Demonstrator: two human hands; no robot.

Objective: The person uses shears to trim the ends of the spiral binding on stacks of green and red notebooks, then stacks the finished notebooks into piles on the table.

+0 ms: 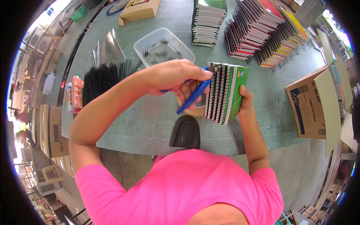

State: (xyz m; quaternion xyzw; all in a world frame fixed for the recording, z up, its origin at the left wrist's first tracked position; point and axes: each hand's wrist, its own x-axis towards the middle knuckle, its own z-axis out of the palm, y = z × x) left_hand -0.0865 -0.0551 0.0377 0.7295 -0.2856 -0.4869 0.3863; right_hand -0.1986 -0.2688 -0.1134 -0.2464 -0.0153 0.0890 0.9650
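My left hand [176, 77] is shut on a pair of blue-handled pliers [193, 96], whose metal jaws touch the top end of the wire spiral on a small stack of spiral notebooks [225, 92]. The stack has a green cover and stands on edge over the grey-green table [150, 120]. My right hand [245, 100] grips it from the right side, fingers behind the cover. A tan round thing [195, 111] lies partly hidden under the pliers and the stack.
A clear plastic tub [164, 47] with short spiral pieces stands behind my hands, and a heap of black wire spirals [107, 77] lies to the left. Stacks of spiral notebooks [262, 32] fill the back right. A cardboard box [311, 105] sits at the right, and a black rounded object [185, 132] at the near edge.
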